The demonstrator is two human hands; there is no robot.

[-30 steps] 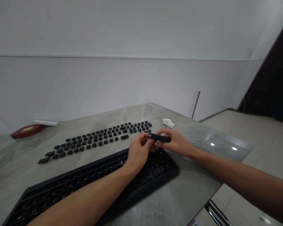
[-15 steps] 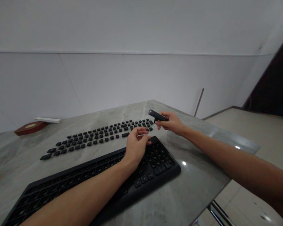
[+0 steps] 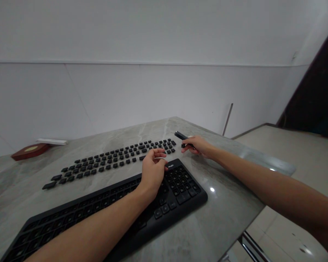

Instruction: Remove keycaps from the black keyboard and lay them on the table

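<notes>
The black keyboard (image 3: 164,227) lies at a slant on the table, most of its keycaps off, leaving bare sockets. My left hand (image 3: 153,169) is over its upper edge, left of the logo, with the thumb and a finger drawn together and the other fingers loosely curled. What the pinch holds, if anything, is hidden. Beyond the keyboard's right corner, my right hand (image 3: 198,145) grips a slim black tool (image 3: 180,135) with a shiny tip pointing up and left. Loose black keycaps (image 3: 108,160) lie in rows behind the keyboard, the nearest to my right hand just left of it.
The grey marbled table (image 3: 218,218) ends at an edge on the right, above a tiled floor. At the far left sit a reddish-brown box (image 3: 30,151) and a white bar-shaped item (image 3: 52,141). A white wall (image 3: 153,91) rises behind.
My right hand has lowered toward the table, bringing the tool down with it. My left hand has shifted slightly left, uncovering the keyboard's logo. The whole view has moved a little.
</notes>
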